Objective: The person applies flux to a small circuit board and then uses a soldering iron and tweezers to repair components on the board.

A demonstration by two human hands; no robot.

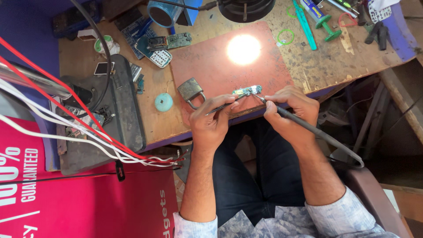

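A small green circuit board (248, 90) lies near the front edge of a reddish-brown mat (211, 61) on the wooden workbench. My left hand (214, 120) grips thin tweezers (225, 105) whose tips touch the board's left end. My right hand (291, 108) holds a dark soldering iron (308, 128) like a pen. Its tip meets the board's right end, and its cable trails off to the lower right.
A brass padlock (191, 91) and a teal round disc (163, 102) lie left of the board. A lamp's bright spot (243, 49) falls on the mat. Other circuit boards (164, 45), green rubber bands (285, 36), a black unit (115, 110) and red and white wires (79, 132) crowd the bench.
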